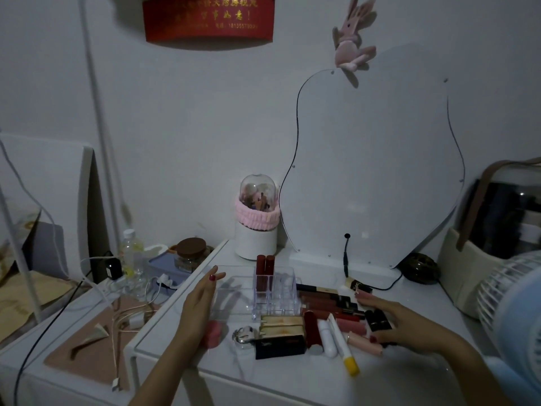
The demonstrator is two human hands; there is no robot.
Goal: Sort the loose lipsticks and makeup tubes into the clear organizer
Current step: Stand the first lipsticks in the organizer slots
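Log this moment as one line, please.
left hand steadies clear organizer | right hand over loose tubes | two red lipsticks slotted

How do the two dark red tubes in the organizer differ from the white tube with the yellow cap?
The red tubes stand upright in a back-left slot of the clear organizer; the white tube with the yellow cap lies flat on the table, loose. The red tubes are dark and squarish; the white tube is pale, slim and longer. The red pair is already sorted; the white tube is not. Neither hand touches either.
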